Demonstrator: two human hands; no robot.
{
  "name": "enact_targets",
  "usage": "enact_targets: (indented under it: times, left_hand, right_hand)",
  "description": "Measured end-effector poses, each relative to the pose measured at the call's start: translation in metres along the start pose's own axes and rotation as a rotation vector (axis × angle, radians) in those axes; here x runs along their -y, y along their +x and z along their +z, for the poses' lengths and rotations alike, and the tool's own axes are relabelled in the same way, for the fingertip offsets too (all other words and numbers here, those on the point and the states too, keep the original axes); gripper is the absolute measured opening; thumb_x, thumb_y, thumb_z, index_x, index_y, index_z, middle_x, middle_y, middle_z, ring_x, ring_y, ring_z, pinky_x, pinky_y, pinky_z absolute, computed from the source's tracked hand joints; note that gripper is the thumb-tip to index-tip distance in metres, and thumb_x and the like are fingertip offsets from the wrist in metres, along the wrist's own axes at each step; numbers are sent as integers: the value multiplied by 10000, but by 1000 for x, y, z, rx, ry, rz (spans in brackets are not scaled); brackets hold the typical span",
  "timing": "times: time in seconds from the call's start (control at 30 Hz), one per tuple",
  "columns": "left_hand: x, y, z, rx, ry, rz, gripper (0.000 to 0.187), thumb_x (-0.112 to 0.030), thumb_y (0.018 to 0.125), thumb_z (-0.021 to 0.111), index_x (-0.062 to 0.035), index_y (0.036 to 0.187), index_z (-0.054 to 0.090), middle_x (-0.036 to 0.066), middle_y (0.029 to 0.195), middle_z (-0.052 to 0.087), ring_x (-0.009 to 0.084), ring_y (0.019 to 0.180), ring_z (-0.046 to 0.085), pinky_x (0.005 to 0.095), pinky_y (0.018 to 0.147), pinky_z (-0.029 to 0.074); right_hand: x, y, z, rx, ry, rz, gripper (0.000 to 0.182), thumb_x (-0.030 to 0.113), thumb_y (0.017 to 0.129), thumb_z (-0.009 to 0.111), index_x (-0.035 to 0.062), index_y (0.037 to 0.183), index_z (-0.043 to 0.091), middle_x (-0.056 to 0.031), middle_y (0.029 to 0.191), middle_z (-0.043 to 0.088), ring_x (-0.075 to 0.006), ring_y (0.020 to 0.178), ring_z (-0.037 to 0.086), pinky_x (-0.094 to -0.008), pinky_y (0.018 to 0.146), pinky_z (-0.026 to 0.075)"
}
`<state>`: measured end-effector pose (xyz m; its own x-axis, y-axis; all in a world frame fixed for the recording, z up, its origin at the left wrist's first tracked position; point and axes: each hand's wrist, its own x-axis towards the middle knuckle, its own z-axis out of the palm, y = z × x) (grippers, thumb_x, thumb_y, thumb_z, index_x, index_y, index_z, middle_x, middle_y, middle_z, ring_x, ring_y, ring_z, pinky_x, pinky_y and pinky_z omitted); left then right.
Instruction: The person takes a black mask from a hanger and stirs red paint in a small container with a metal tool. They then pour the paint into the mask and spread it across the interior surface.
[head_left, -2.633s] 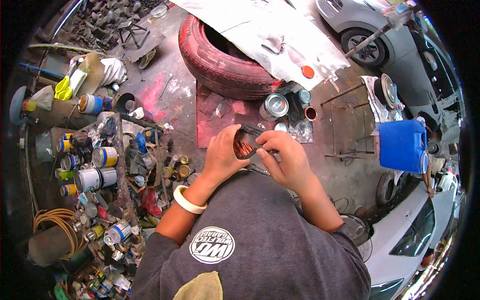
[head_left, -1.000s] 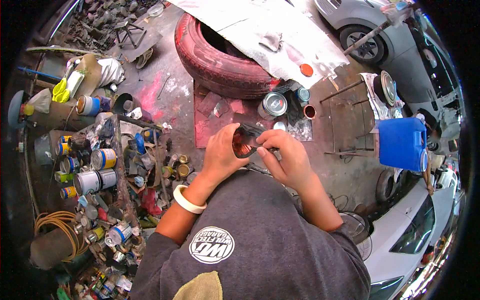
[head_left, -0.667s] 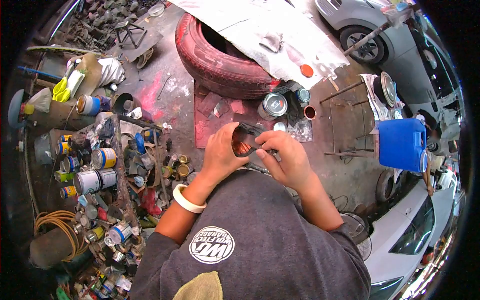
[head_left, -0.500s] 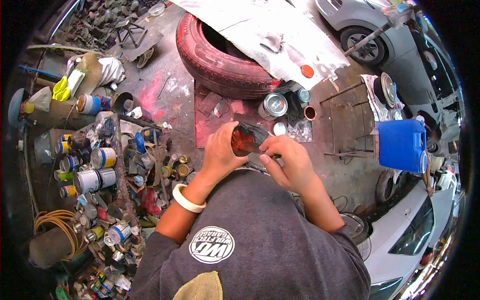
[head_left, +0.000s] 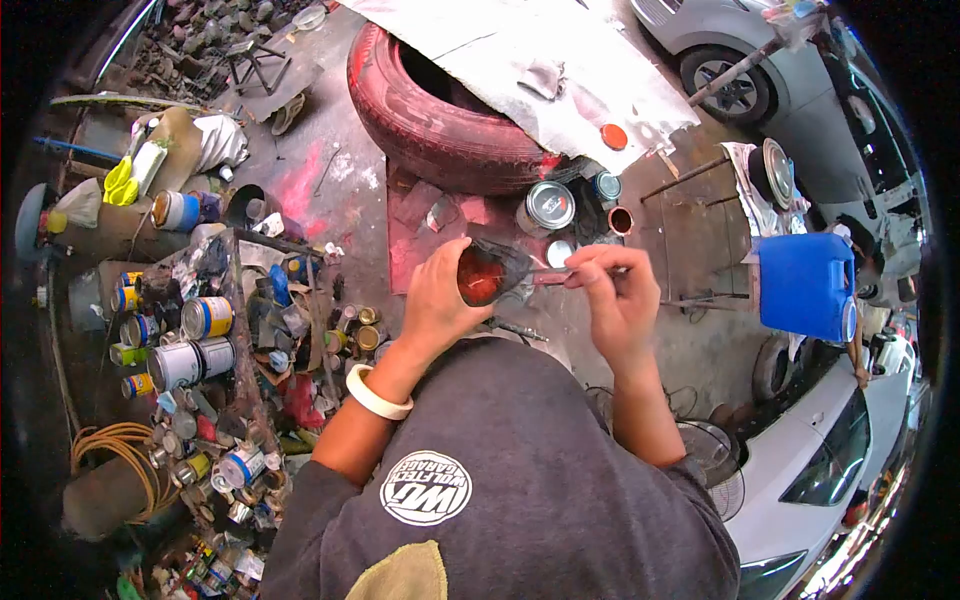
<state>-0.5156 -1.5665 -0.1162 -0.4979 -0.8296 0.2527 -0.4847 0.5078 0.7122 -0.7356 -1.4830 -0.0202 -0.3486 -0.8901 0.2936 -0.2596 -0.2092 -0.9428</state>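
My left hand [head_left: 440, 292] is wrapped round a small cup [head_left: 482, 280] whose inside is coated with red paint. Dark, crumpled material [head_left: 508, 260] sits along the cup's right side; I cannot make out what it is. Fingers pinched, my right hand [head_left: 618, 300] grips the end of a thin flat stick [head_left: 548, 277], which reaches leftward to that dark material. Just beyond the hands stand a lidded paint can [head_left: 549, 207], a white-topped small can [head_left: 560, 252] and an open can [head_left: 620, 221] with reddish-brown contents.
A red-stained tire [head_left: 430, 125] lies ahead, partly under a white sheet [head_left: 590, 90] bearing an orange-red lid [head_left: 613, 137]. Paint cans [head_left: 207, 318] crowd the left. On the right are a blue jerrycan [head_left: 803, 290], a metal-legged stand, a fan [head_left: 712, 460] and cars [head_left: 790, 480].
My right hand has moved right and turned upward, drawing away from the cup, so more of the stick shows. My left hand has shifted slightly left, still holding the cup.
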Motion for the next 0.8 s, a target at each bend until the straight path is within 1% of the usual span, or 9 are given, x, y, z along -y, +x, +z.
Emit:
enact_targets:
  times: [0.07, 0.1, 0.2, 0.23, 0.33, 0.47, 0.57, 0.7, 0.8]
  left_hand:
    - [1, 2, 3, 0, -5, -9, 957, -200, 636, 962, -49, 1443, 470, 164, 1339, 645, 360, 1220, 651, 475, 968, 499]
    - [2, 3, 5, 2, -7, -12, 953, -200, 639, 961, -48, 1442, 470, 164, 1332, 649, 361, 1213, 653, 474, 966, 500]
    - [6, 3, 11, -8, -4, -16, 956, -200, 642, 958, -48, 1448, 465, 164, 1314, 656, 362, 1191, 662, 471, 960, 502]
    - [7, 4, 13, -9, -7, -27, 957, -197, 642, 957, -48, 1449, 465, 164, 1322, 652, 361, 1200, 658, 472, 964, 501]
    - [10, 7, 21, -8, -11, -51, 958, -191, 643, 953, -49, 1455, 465, 163, 1349, 638, 357, 1226, 645, 472, 980, 495]
    - [9, 15, 28, 11, 2, -88, 963, -191, 645, 948, -54, 1467, 467, 162, 1389, 616, 352, 1261, 627, 473, 1011, 483]
    - [16, 13, 37, -6, 4, -137, 965, -196, 646, 946, -60, 1474, 469, 161, 1389, 614, 356, 1258, 626, 478, 1027, 481]
    - [27, 1, 46, -22, 4, -236, 960, -208, 639, 950, -66, 1467, 486, 159, 1355, 623, 378, 1220, 631, 485, 1030, 489]
    - [24, 1, 42, -47, 42, -252, 969, -194, 624, 961, -62, 1461, 491, 167, 1352, 626, 391, 1214, 630, 480, 1028, 492]
  right_hand:
    - [-7, 9, -5, -82, 141, 156, 144, 133, 1077, 653, 4, 1106, 594, -131, 1030, 750, -151, 830, 719, -329, 743, 613]
    - [-17, 12, -6, -149, 211, 282, 204, 176, 1087, 642, -2, 1144, 560, -126, 1007, 729, -156, 751, 710, -336, 693, 625]
    - [-67, 9, -16, -309, 477, 548, 154, 184, 1088, 640, 46, 1106, 576, -102, 945, 716, -161, 698, 676, -317, 673, 558]
    - [-83, 7, -19, -358, 511, 644, 127, 193, 1083, 647, 80, 1112, 594, -54, 896, 690, -146, 673, 666, -311, 651, 546]
    - [-115, 1, -26, -376, 610, 786, 140, 212, 1082, 652, 84, 1106, 603, -23, 870, 674, -124, 665, 662, -302, 653, 544]
    - [-160, -6, -38, -414, 781, 916, 168, 224, 1094, 618, 82, 1183, 624, -4, 912, 670, -129, 733, 681, -297, 663, 555]
    - [-200, -2, -51, -467, 896, 905, 170, 201, 1098, 581, 83, 1217, 606, -43, 979, 677, -172, 789, 710, -332, 667, 569]
    - [-246, 25, -46, -543, 647, 979, 200, 190, 1101, 563, 71, 1262, 571, -68, 1035, 672, -186, 777, 715, -329, 640, 554]
    - [-282, 44, -38, -482, 524, 930, 212, 215, 1100, 574, 74, 1256, 551, -45, 1002, 654, -172, 783, 697, -300, 642, 537]
